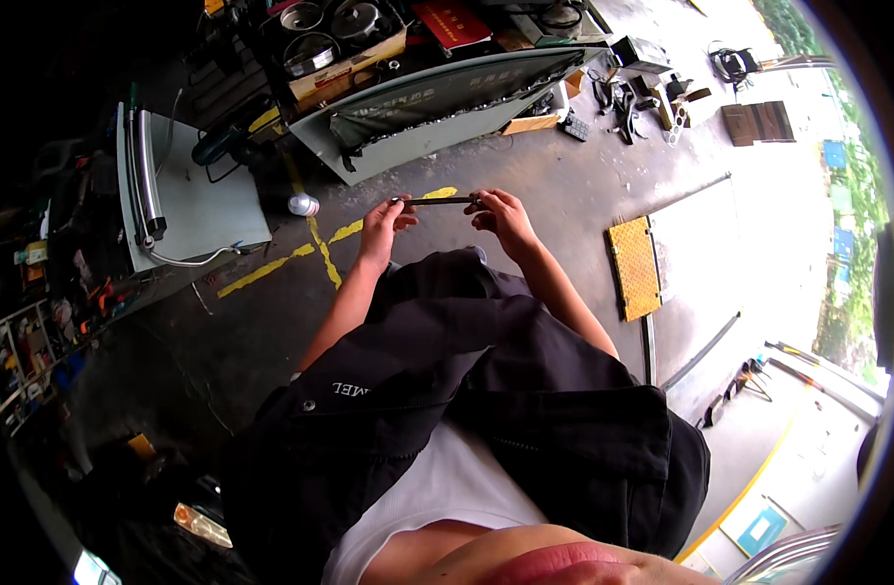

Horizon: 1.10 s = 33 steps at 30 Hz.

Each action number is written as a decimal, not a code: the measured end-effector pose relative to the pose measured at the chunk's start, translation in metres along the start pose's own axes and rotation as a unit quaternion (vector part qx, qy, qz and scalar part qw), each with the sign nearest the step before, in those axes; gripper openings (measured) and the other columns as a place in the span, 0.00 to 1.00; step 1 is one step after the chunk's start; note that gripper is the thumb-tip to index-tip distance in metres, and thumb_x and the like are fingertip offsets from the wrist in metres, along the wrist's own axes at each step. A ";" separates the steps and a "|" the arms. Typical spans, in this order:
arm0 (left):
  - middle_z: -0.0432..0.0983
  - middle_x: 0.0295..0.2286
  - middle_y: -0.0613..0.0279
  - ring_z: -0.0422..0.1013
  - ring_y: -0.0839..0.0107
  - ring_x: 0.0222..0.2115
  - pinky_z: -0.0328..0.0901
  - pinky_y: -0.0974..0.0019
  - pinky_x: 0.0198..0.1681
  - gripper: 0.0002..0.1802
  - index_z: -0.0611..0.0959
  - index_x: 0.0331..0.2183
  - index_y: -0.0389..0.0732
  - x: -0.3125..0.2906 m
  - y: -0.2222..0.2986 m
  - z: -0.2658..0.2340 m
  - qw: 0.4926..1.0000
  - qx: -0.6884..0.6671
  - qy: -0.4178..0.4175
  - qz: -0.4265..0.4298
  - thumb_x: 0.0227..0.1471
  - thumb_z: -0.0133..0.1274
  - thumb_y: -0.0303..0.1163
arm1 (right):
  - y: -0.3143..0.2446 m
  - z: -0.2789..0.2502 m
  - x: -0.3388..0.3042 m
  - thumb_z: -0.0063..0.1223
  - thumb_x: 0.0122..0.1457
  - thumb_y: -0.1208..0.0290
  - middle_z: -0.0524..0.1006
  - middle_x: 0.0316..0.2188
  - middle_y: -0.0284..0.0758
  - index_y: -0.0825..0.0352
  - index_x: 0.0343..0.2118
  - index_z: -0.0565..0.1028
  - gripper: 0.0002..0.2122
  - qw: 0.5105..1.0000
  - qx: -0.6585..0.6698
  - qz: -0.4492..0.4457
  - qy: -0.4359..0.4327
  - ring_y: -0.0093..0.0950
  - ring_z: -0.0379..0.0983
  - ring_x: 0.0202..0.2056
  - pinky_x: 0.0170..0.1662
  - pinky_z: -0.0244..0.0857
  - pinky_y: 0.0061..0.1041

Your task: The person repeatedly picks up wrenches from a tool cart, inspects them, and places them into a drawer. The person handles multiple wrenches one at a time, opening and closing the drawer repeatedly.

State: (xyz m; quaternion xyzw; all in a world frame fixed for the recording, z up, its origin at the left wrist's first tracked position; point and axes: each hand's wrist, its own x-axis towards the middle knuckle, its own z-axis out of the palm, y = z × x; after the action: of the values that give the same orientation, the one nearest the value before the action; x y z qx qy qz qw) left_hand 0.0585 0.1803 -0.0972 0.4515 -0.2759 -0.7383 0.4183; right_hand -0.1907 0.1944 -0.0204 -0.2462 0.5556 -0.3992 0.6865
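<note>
A thin dark rod point(440, 201) is stretched level between my two hands, in front of my body and above the floor. My left hand point(380, 228) pinches its left end between thumb and fingers. At the other end, the fingertips of my right hand point(503, 220) close on the rod. Only the middle length shows plainly; the fingers cover parts of both ends. What the tips look like is too small to tell.
A white bottle point(303, 205) stands on the floor left of my hands, near yellow floor lines point(266, 272). Ahead is a grey cabinet point(378, 151) with pots above it. A grey-topped bench point(198, 210) stands left; a yellow plate point(634, 268) lies right.
</note>
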 end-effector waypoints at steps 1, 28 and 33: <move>0.79 0.33 0.63 0.75 0.74 0.31 0.68 0.74 0.37 0.14 0.80 0.43 0.37 0.000 0.003 -0.005 1.000 -0.016 -0.003 -0.007 0.61 0.46 0.33 | 0.002 0.005 0.000 0.45 0.66 0.65 0.78 0.32 0.38 0.72 0.44 0.72 0.13 1.000 -0.002 -0.001 0.001 0.22 0.71 0.25 0.33 0.68 0.21; 0.80 0.35 0.64 0.76 0.74 0.35 0.65 0.73 0.42 0.17 0.81 0.44 0.39 -0.021 0.019 -0.067 0.994 0.012 0.101 0.048 0.61 0.45 0.38 | 0.003 0.065 0.058 0.46 0.65 0.67 0.79 0.32 0.37 0.71 0.44 0.73 0.13 0.990 -0.102 0.032 -0.089 0.23 0.73 0.25 0.30 0.68 0.20; 0.80 0.33 0.65 0.76 0.76 0.33 0.63 0.75 0.39 0.16 0.81 0.44 0.40 -0.004 0.020 -0.036 0.990 0.023 0.125 0.067 0.62 0.45 0.38 | -0.023 0.045 0.073 0.47 0.64 0.68 0.78 0.32 0.37 0.71 0.43 0.73 0.12 0.989 -0.110 0.018 -0.099 0.23 0.73 0.26 0.30 0.67 0.20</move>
State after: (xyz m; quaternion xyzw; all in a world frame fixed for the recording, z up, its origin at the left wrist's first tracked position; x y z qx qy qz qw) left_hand 0.0989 0.1734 -0.0955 0.5299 -0.2677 -0.6402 0.4875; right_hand -0.1489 0.1162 -0.0317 -0.3485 0.5298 -0.2968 0.7140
